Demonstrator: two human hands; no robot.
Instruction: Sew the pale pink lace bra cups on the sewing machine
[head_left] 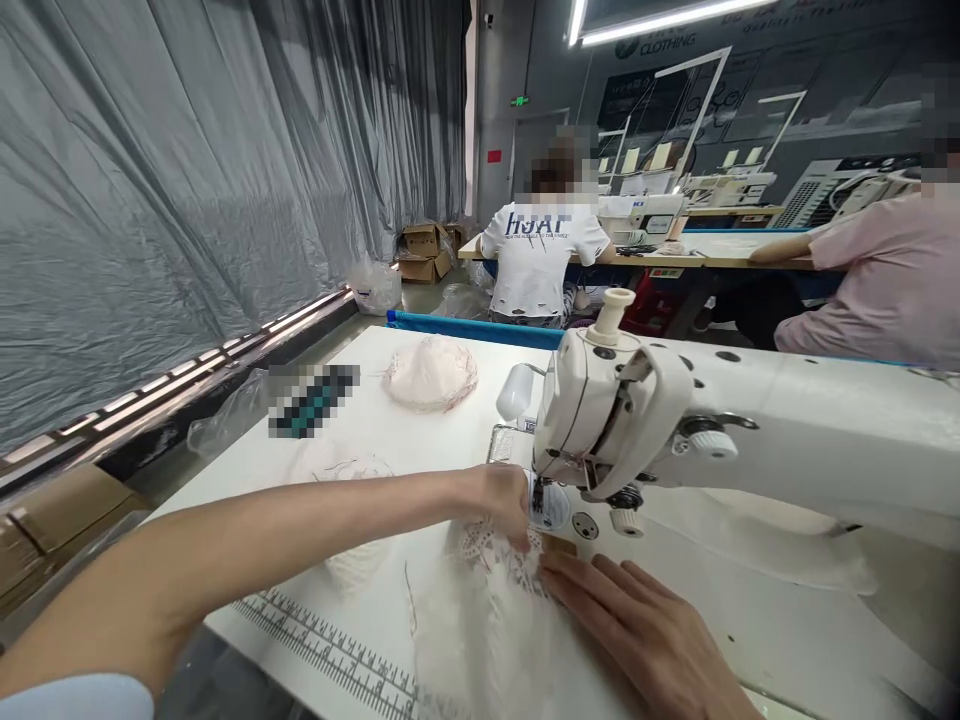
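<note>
White, sheer lace fabric (480, 620) lies over the front of the table and reaches up to the needle area of a white sewing machine (611, 400). Just left of the presser foot (538, 492), my left hand (501, 498) is closed on the fabric's far end, its fingers curled down and partly hidden. My right hand (637, 610) rests flat at the fabric's right edge, fingers stretched out, the tips touching the lace. A brown block (559, 545) shows just beyond those fingertips. Loose threads trail from the fabric's left side.
A pale, round fabric piece (430, 375) sits at the back of the white table, with another (356, 565) partly behind my left forearm. A printed ruler (330, 650) runs along the front edge. Two people (546, 250) (885, 270) sit beyond. Cardboard boxes (425, 252) stand by the curtain.
</note>
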